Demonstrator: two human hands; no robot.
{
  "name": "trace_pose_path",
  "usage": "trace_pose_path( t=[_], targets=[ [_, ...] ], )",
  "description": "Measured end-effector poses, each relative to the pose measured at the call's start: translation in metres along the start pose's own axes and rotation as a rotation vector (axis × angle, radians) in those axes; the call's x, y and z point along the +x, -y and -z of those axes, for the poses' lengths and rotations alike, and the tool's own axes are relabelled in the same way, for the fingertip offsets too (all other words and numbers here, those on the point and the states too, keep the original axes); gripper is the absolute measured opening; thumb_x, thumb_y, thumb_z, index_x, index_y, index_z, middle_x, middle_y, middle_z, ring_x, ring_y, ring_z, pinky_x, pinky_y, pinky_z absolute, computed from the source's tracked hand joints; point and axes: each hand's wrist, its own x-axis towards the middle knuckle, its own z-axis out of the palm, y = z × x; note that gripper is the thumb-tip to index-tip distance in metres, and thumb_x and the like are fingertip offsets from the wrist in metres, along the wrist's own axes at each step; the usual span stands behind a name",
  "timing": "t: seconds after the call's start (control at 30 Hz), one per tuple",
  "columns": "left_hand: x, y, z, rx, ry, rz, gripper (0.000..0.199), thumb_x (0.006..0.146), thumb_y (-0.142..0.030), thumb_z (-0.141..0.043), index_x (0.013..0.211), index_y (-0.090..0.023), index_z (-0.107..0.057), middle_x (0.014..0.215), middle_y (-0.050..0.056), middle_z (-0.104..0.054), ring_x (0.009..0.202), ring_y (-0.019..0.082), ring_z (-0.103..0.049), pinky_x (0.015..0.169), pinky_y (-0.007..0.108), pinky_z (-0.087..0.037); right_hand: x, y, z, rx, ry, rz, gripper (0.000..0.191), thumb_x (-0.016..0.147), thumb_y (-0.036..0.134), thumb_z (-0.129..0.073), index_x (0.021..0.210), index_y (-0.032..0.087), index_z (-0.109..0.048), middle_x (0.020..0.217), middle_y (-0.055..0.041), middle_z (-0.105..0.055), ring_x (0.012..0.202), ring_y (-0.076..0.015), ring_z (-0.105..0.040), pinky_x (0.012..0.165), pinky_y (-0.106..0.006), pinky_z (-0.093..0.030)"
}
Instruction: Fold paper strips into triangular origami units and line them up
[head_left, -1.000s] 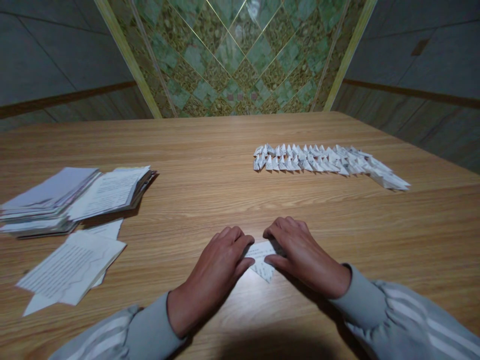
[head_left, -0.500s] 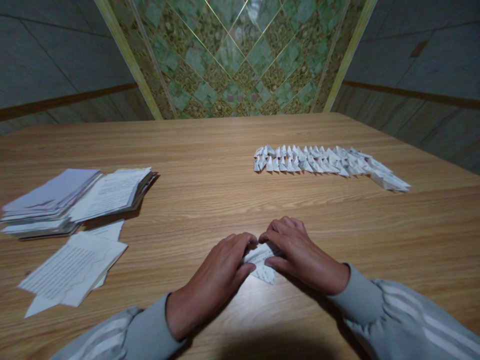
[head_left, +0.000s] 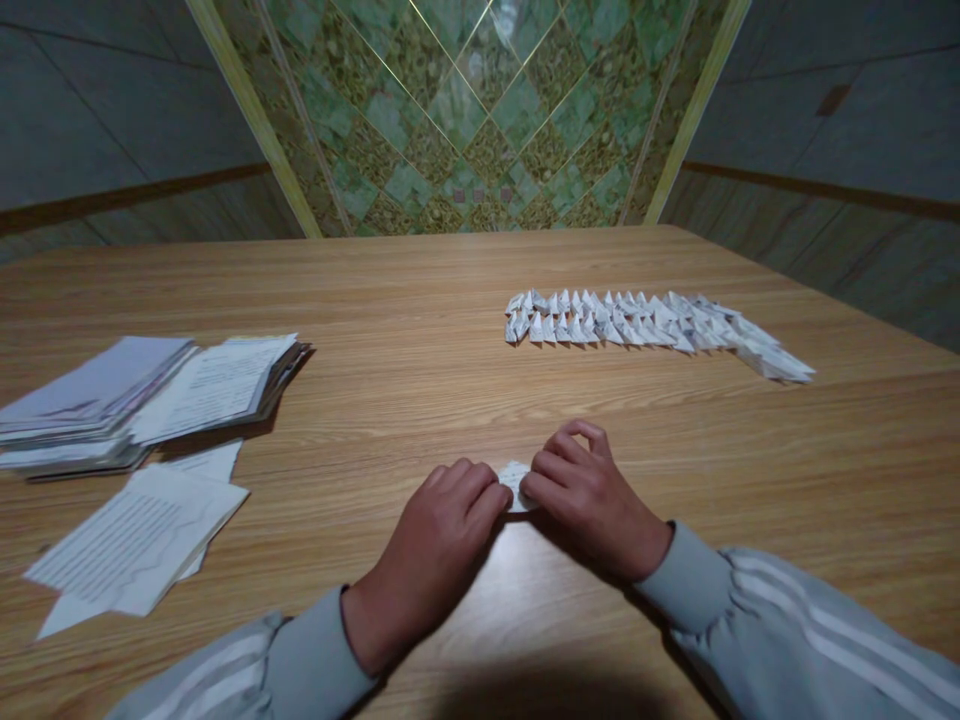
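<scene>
From far away, I see my left hand [head_left: 439,530] and right hand [head_left: 589,495] each pinch one side of the small folded paper [head_left: 515,482] at lower middle, likely to keep it steady, while the table [head_left: 390,400] gives wide room between the loose sheets [head_left: 142,530] at lower left and the folded pieces [head_left: 645,330] at upper right, its far edge well away.

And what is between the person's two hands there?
In the head view, a small folded paper sits between the left hand and the right hand, with both hands touching it.
</scene>
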Motion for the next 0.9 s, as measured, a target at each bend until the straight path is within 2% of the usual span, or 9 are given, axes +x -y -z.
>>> trace_pose_path(
  t=[0.1, 0.17, 0.27, 0.47, 0.6, 0.9],
  targets=[
    [-0.002, 0.000, -0.008, 0.001, 0.113, 0.032, 0.010, 0.096, -0.018, -0.057, 0.086, -0.018, -0.060, 0.084, 0.004, -0.063, 0.075, 0.022, -0.053, 0.065, 0.034, -0.040, -0.002, -0.002, -0.003, -0.003, 0.067, 0.017, 0.022, 0.100, 0.020, -0.052, 0.079, 0.020, -0.061, 0.076, -0.0007, -0.063, 0.085, -0.0190, -0.050, 0.098, -0.042, -0.025],
    [-0.003, 0.000, -0.010, 0.004, 0.137, 0.046, 0.010, 0.093, -0.023, -0.063, 0.085, -0.018, -0.060, 0.083, 0.004, -0.063, 0.075, 0.022, -0.054, 0.065, 0.034, -0.041, -0.004, -0.005, -0.001, 0.022, 0.109, 0.017, 0.021, 0.098, 0.021, -0.056, 0.078, 0.021, -0.062, 0.077, -0.0010, -0.064, 0.087, -0.0195, -0.050, 0.099, -0.042, -0.025],
    [-0.003, 0.000, -0.009, -0.012, 0.128, 0.083, 0.011, 0.094, -0.025, -0.062, 0.085, -0.019, -0.062, 0.084, 0.004, -0.063, 0.076, 0.022, -0.054, 0.065, 0.033, -0.041, -0.009, -0.010, 0.003, 0.124, 0.157, -0.018, 0.019, 0.096, 0.026, -0.060, 0.078, 0.021, -0.065, 0.079, -0.0016, -0.066, 0.090, -0.0199, -0.052, 0.097, -0.042, -0.025],
    [0.000, 0.000, -0.002, -0.182, 0.128, 0.232, 0.015, 0.097, -0.023, -0.054, 0.087, -0.018, -0.063, 0.088, 0.006, -0.062, 0.084, 0.023, -0.056, 0.071, 0.034, -0.044, -0.014, -0.018, 0.007, 0.388, 0.221, -0.235, 0.010, 0.092, 0.026, -0.068, 0.082, 0.023, -0.070, 0.081, 0.0007, -0.068, 0.089, -0.0188, -0.054, 0.087, -0.038, -0.028],
    [-0.002, 0.001, -0.001, -0.236, 0.129, 0.294, 0.016, 0.097, -0.025, -0.055, 0.085, -0.018, -0.063, 0.088, 0.005, -0.060, 0.085, 0.023, -0.055, 0.073, 0.035, -0.044, -0.012, -0.017, 0.008, 0.412, 0.243, -0.309, 0.011, 0.092, 0.025, -0.067, 0.082, 0.021, -0.070, 0.081, 0.0001, -0.068, 0.089, -0.0192, -0.054, 0.085, -0.037, -0.028],
    [-0.004, 0.008, -0.005, -0.215, 0.117, 0.323, 0.015, 0.096, -0.026, -0.058, 0.084, -0.019, -0.063, 0.087, 0.004, -0.061, 0.086, 0.022, -0.056, 0.076, 0.037, -0.044, -0.008, -0.011, 0.003, 0.383, 0.211, -0.407, 0.012, 0.086, 0.018, -0.066, 0.075, 0.019, -0.069, 0.073, 0.0003, -0.064, 0.082, -0.0185, -0.053, 0.082, -0.036, -0.030]
  ],
)
